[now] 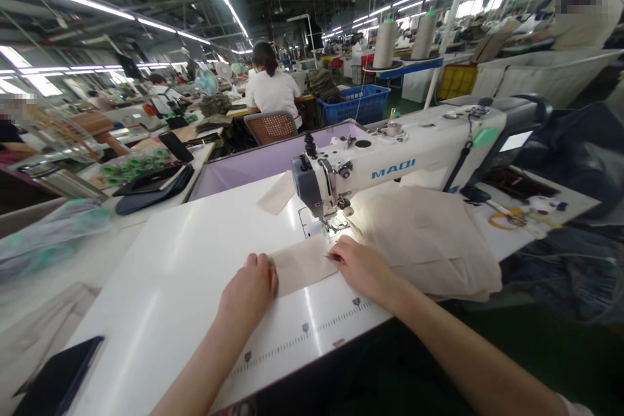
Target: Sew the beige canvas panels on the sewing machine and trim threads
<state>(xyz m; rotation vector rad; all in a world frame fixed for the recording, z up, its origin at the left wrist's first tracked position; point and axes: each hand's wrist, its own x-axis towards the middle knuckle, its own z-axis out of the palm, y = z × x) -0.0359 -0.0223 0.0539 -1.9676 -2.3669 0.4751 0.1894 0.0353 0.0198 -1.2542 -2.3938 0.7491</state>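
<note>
Evidently I have both bare hands at the beige strip (pixel 302 266), which lies flat on the worktop (pixel 185 266) between them, near the front edge and just before the needle end of the sewing machine (pixel 385 162). My left hand (pixel 251 289) rests over the strip's left end with its fingers curled; their tips are hidden from me, so I cannot tell whether they grasp the cloth or only press it. My right hand (pixel 361 266), at the strip's right end, has thumb and forefinger pinched on a small dark object (pixel 335 258), mostly covered, so I can't make out what it is. Its other fingers are tucked out of sight.

Glare from the lamp blurs the presser foot (pixel 336 224), and whether the strip reaches under it is unclear to me. Right of that, a beige bundle (pixel 424 240) fills the space below the machine arm and overhangs the front edge, its folds concealing how many layers it has. A smaller beige piece (pixel 275 194) lies by the far edge, partly behind the machine head. Toward the right corner I see yellow-handled scissors (pixel 507 218), their blades indistinct.
</note>
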